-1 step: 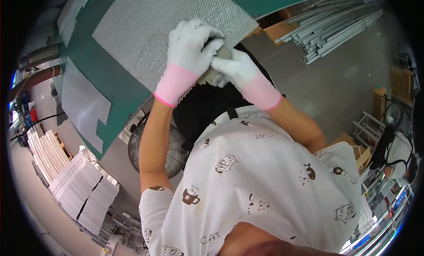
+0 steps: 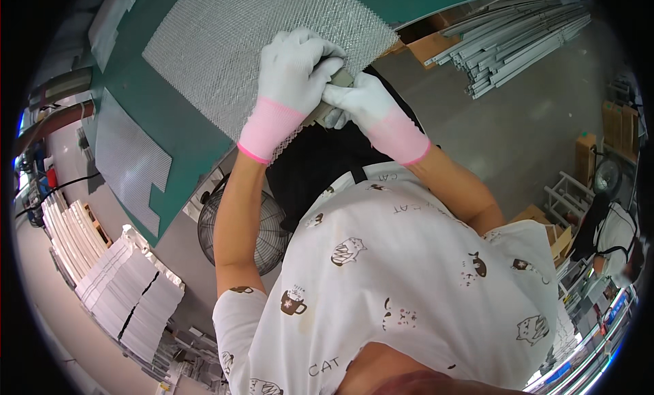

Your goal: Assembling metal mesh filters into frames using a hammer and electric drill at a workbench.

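Observation:
Both my hands wear white gloves with pink cuffs and meet at the near right edge of a silvery honeycomb-like mesh sheet (image 2: 211, 51). A small grey-beige block (image 2: 343, 78) sits between them, largely covered by the fingers; its exact kind does not show. My left hand (image 2: 293, 71) is closed, its fingers bent over the block at the sheet's edge. From the right, my right hand (image 2: 364, 105) grips the same block, thumb pointing toward the left hand. The sheet lies on a green-topped table (image 2: 129, 74).
A smaller notched mesh piece (image 2: 129, 156) lies at the table's left side. Below the table edge stands a black fan (image 2: 255, 235). Long metal profiles (image 2: 518, 47) are stacked at the far right, cardboard boxes (image 2: 620, 132) farther right. White stacked panels (image 2: 129, 293) are at lower left.
My right hand has shifted slightly to the left and its fingers have moved a little on the block. My left hand stays almost in place.

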`<state>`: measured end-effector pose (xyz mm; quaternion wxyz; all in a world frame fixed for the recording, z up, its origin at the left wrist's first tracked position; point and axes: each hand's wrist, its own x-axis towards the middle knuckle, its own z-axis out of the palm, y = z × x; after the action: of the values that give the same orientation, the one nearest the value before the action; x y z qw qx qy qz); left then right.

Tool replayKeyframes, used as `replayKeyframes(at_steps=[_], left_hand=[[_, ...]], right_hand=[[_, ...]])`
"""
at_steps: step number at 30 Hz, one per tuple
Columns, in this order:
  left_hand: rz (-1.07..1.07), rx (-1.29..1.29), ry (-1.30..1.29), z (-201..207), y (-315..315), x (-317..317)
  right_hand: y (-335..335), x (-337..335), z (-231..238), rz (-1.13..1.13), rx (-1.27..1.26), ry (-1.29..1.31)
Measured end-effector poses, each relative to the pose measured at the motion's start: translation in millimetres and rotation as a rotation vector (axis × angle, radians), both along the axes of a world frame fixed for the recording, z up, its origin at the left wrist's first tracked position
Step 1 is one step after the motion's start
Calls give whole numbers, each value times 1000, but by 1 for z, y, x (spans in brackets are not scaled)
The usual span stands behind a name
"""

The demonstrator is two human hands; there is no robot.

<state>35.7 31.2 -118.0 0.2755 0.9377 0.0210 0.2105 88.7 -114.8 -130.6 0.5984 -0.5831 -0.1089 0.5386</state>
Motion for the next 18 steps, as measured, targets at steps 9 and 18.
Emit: replayKeyframes(at_steps=[9, 18], left_hand=[[265, 657, 262, 0, 43, -26], [235, 585, 328, 7, 3, -40]], right_hand=[[-18, -18, -4, -89, 133, 229], [-41, -27, -5, -116, -29, 121]])
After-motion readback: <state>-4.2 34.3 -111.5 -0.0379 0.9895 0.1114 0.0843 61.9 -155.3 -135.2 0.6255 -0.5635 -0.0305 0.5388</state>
